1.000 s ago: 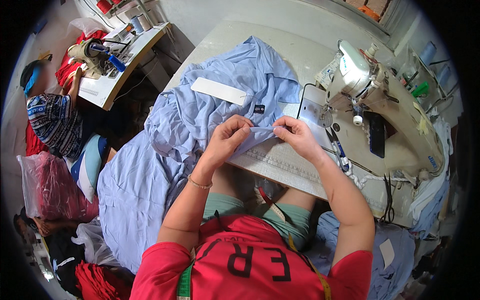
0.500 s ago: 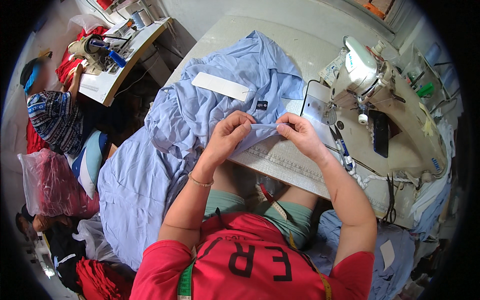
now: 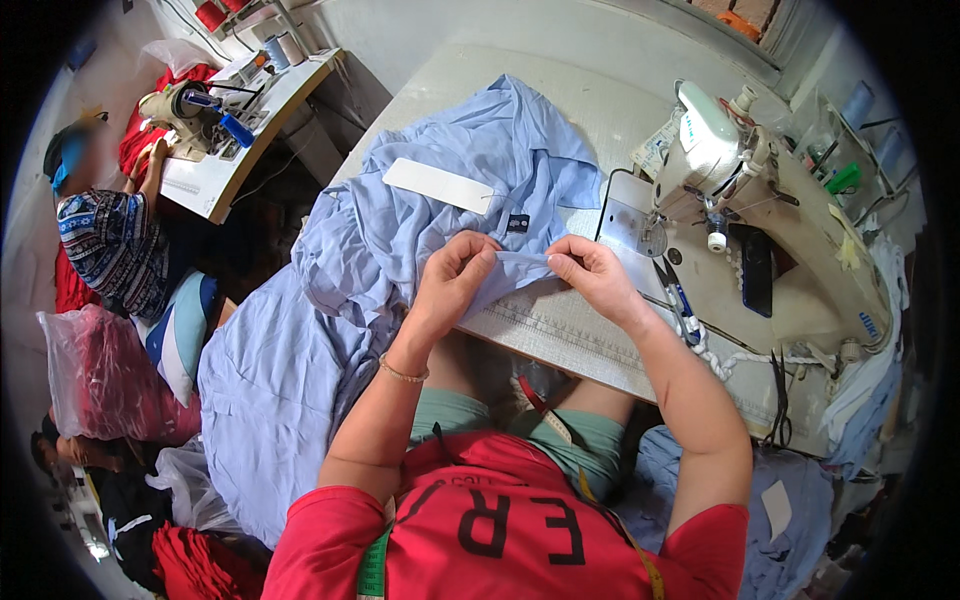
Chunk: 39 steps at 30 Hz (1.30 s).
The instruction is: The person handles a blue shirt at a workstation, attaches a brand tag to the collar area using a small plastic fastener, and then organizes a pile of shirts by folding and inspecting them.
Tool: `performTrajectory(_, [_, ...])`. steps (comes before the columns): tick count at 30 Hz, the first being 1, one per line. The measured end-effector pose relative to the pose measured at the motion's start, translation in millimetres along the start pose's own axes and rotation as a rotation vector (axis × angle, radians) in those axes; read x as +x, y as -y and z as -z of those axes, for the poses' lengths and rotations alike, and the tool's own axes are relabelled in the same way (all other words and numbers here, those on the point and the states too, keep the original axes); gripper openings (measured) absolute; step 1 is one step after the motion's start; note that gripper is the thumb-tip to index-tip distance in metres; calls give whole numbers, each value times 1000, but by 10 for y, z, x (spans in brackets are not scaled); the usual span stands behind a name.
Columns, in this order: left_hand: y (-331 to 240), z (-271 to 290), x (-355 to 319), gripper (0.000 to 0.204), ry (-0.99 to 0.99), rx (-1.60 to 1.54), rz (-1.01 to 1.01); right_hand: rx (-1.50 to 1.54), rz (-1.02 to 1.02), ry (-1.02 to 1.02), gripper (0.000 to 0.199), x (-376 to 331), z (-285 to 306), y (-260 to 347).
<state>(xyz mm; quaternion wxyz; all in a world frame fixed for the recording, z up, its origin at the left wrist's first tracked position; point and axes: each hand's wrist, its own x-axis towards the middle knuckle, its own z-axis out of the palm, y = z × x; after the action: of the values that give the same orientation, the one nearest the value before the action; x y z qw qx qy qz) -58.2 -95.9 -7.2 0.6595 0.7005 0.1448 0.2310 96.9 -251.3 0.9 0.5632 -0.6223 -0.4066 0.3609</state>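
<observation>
A light blue garment (image 3: 345,215) lies bunched over the table and hangs down past its left front edge. Both my hands pinch one edge of it: my left hand (image 3: 457,278) on the left, my right hand (image 3: 597,277) a short span to the right. Between them the cloth edge is drawn out. Just behind my fingers a small black label (image 3: 518,223) shows on the garment. A blank white card strip (image 3: 438,185) rests on top of the cloth.
At my right stands a sewing machine (image 3: 715,150), with thread snips (image 3: 682,300), a dark phone (image 3: 756,270) and black scissors (image 3: 780,400) near it. Another person (image 3: 110,230) works at a second sewing machine (image 3: 185,112) on the far left. Bagged red cloth (image 3: 115,370) lies at lower left.
The held edge, folded into a narrow strip before, now spreads wider below my fingers. My right hand has shifted slightly left, and the view has tilted a little.
</observation>
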Motion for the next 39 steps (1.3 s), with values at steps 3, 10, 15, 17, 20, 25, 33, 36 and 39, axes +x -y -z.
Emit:
performTrajectory(3, [1, -4, 1, 16, 7, -6, -24, -55, -37, -24, 15, -3, -28, 39])
performTrajectory(10, [-42, -13, -40, 13, 18, 83, -60, -52, 1, -27, 13, 0, -71, 42])
performTrajectory(15, [-120, -83, -142, 7, -35, 339, -360, -229, 193, -87, 12, -12, -69, 1])
performTrajectory(17, [-207, -125, -243, 10, -44, 415, -369, -309, 285, -116, 12, -22, -82, 28])
performTrajectory(20, [-253, -173, -290, 12, -191, 745, -629, -393, 367, -137, 11, -39, -97, 102])
performTrajectory(25, [-361, -418, -531, 17, 170, 113, -191, -557, 516, -178, 8, -53, -80, 113])
performTrajectory(33, [-79, -461, -196, 30, 16, -829, 335, -880, 837, -208, 20, -75, -38, 172])
performTrajectory(36, [-15, -459, -111, 25, 10, -900, 316, -939, 906, -193, 26, -79, -40, 193])
performTrajectory(39, [17, -427, -61, 21, 7, -892, 322, -1018, 934, -201, 24, -82, -47, 183])
